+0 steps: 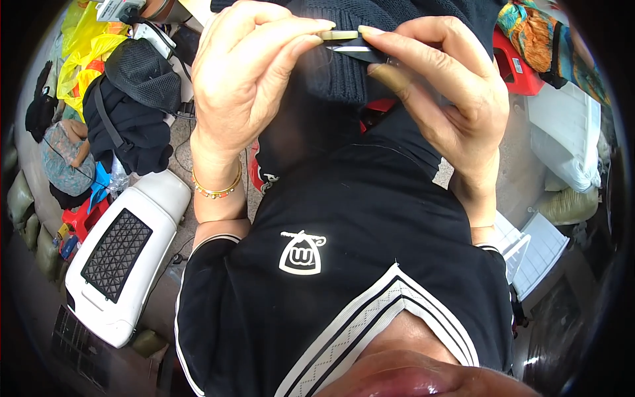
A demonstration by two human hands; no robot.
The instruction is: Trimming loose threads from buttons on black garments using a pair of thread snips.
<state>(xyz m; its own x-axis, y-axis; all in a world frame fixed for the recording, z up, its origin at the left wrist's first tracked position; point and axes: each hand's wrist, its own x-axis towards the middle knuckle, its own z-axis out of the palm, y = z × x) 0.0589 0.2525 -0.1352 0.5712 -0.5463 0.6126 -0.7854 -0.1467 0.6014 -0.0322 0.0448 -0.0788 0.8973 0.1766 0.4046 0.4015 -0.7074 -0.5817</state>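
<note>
At the top middle, my left hand (pixel 248 73) pinches one end of a short pale yellow strip (pixel 342 35) between thumb and forefinger. The strip's other end meets the forefinger of my right hand (pixel 450 79). My right hand is closed on a small dark tool with a silvery pointed blade (pixel 352 49), which looks like thread snips; fingers hide part of it. The blade lies just below the strip, and I cannot tell whether they touch. A yellowish cover wraps my right thumb tip. Beneath both hands lies dark ribbed knit fabric (pixel 334 73).
To the left stands a white piece with a black mesh panel (pixel 118 255). Beyond it are a black bag (pixel 122 126), yellow plastic bags (pixel 86 56) and another person in patterned clothing (pixel 66 159). At the right are a red stool (pixel 516 66) and white plastic bins (pixel 562 126).
</note>
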